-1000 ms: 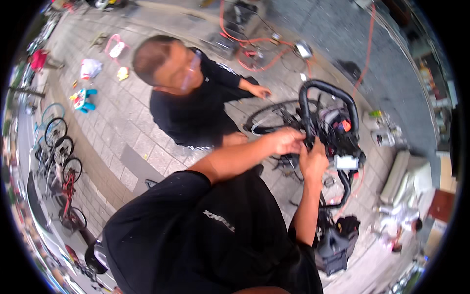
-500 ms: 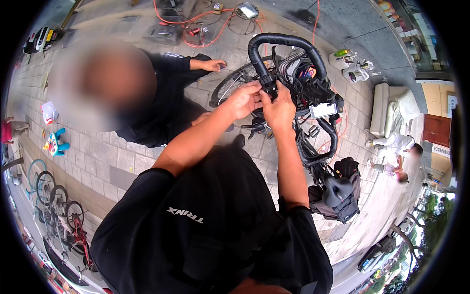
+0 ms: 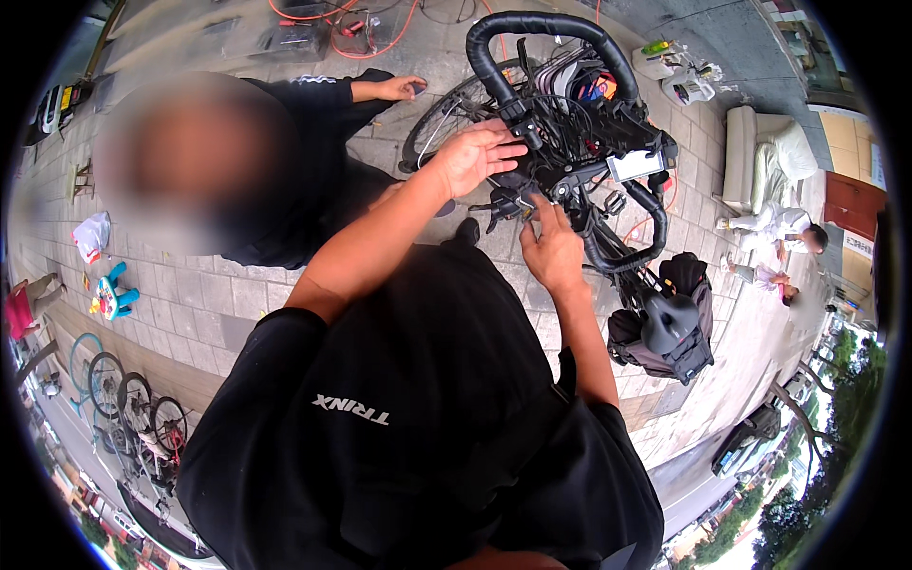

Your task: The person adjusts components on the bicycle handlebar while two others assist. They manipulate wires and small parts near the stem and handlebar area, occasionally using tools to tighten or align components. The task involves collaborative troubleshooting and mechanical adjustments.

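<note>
A black bicycle stands in front of me with its drop handlebar [image 3: 560, 27] wrapped in black tape. My left hand [image 3: 475, 160] is at the left side of the bar, fingers stretched out beside a small black clamp-like part [image 3: 524, 131]; its thumb is mostly hidden. Lower down, my right hand [image 3: 553, 252] has its fingers extended and its thumb apart, near the black levers [image 3: 503, 204] below the bar. I make out nothing held in it. A device with a pale screen [image 3: 635, 167] is mounted on the bar to the right of both hands.
A seated person in black [image 3: 313, 180] is close on my left, one hand reaching toward the front wheel [image 3: 427, 128]. Behind lie an orange cable [image 3: 375, 52] and tools. The black saddle [image 3: 670, 325] and bags are at right, beyond them a pale sofa [image 3: 741, 157] and two people.
My right hand has come away from the clamp-like part and moved down toward me. My left hand's fingers have straightened beside the bar. The whole view has shifted slightly.
</note>
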The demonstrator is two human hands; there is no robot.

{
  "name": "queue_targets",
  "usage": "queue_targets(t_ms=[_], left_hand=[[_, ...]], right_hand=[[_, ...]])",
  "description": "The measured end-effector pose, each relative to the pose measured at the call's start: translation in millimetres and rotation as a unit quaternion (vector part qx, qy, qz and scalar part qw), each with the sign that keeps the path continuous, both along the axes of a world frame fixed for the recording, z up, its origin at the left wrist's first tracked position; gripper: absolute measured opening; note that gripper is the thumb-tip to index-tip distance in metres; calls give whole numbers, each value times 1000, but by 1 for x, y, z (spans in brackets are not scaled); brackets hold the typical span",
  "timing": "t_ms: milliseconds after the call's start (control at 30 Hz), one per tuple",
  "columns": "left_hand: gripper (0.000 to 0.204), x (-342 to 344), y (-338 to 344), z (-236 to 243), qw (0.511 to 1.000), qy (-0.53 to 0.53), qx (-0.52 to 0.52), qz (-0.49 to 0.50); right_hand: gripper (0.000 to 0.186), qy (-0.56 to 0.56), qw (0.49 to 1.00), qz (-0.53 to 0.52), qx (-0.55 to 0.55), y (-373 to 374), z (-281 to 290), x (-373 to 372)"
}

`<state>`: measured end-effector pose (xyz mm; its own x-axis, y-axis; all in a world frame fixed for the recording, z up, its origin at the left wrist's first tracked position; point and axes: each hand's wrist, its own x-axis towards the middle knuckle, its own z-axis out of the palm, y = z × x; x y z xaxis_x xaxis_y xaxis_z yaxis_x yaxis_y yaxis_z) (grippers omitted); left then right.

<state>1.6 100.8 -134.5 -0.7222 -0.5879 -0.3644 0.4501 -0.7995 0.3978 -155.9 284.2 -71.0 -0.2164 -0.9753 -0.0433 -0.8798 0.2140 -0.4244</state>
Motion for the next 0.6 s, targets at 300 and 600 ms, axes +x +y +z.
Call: queue_targets(t_ms=[300,600], left_hand=[[38,19,29,-25,920,-306,-97,-224],[28,2,11,-7,980,-90,-60,-164]], right_hand=[[59,38,999,27,-15,-11,-39,32],[53,38,989,-94,-107,-42,-8,25]])
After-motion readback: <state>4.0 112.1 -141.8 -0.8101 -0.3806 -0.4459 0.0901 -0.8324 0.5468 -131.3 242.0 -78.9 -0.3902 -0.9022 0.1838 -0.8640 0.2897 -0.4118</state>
